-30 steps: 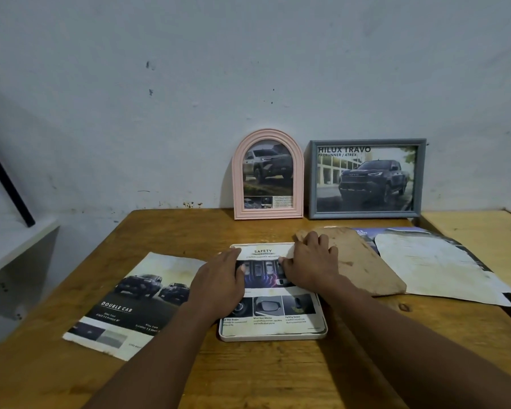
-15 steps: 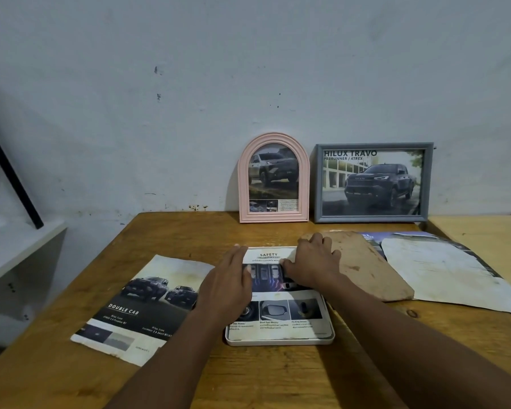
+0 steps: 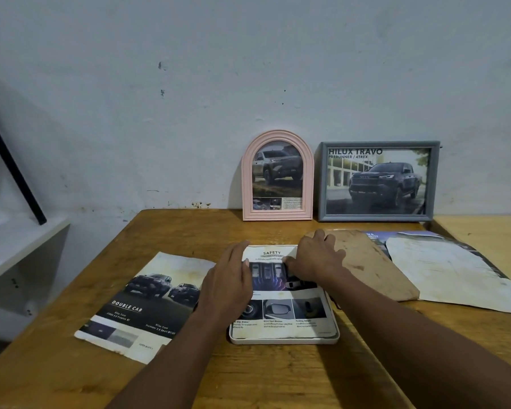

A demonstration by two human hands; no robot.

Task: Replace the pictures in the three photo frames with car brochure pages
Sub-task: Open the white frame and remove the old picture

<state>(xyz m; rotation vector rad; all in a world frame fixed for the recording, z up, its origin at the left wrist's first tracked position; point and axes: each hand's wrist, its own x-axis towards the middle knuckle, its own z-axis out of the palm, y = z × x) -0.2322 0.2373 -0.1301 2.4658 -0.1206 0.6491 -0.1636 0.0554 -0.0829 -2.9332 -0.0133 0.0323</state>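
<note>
White frame [image 3: 283, 340] lay flat on the desk [image 3: 174, 231], near the middle and towards the front edge, with the Safety page [image 3: 292, 305] lying face up inside its rim. The left hand [image 3: 224, 286] lay palm down on the page's left side, its fingers [image 3: 239, 255] straight, close together and flat on the paper, holding nothing. The right hand [image 3: 314, 258] lay over the page's upper right part. Its thumb rested on the print and its fingers [image 3: 319, 236] were loosely spread past the frame's far right corner, gripping nothing. Whether they touched the board [image 3: 372, 267] could not be told.

That brown board lay flat just right of the white frame. Farther right, a white sheet [image 3: 443, 270] lay over a blue brochure [image 3: 375, 236], near the desk's right edge. Left of the white frame, a Double Cab page [image 3: 142, 305] lay face up, its right edge under the left forearm.

At the back edge, the pink frame [image 3: 277, 215] and the grey frame [image 3: 375, 215] stood upright against the wall, side by side with a small gap between them, each showing a pickup truck picture. A white shelf [image 3: 18, 240] stood left of the desk.
</note>
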